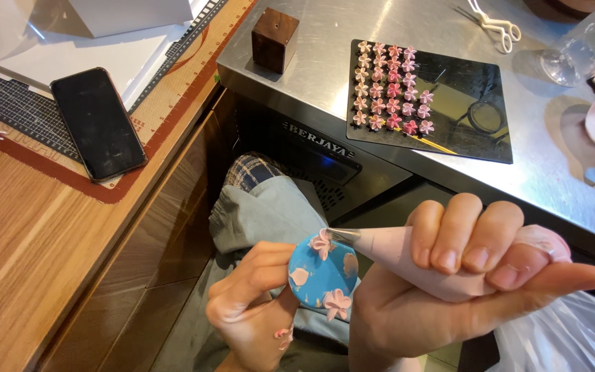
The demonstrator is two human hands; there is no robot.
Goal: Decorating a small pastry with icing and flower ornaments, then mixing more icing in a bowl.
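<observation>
My right hand (pixel 463 282) grips a piping bag (pixel 408 258) filled with pink cream. Its metal tip (pixel 342 235) touches a small pink flower (pixel 322 243) at the upper edge of a round blue disc (pixel 325 272). My left hand (pixel 253 306) holds that disc from below by its stem, with pink cream smeared on the fingers. A second pink flower (pixel 337 303) sits at the disc's lower edge, and a single pale petal (pixel 299 276) lies on its left side.
A black board (pixel 463 117) on the steel counter (pixel 325 62) carries several rows of piped pink flowers (pixel 390 86). A brown wooden block (pixel 275 39), white scissors (pixel 494 24) and a clear glass (pixel 580 52) also stand there. A black phone (pixel 98 122) lies on the wooden table at left.
</observation>
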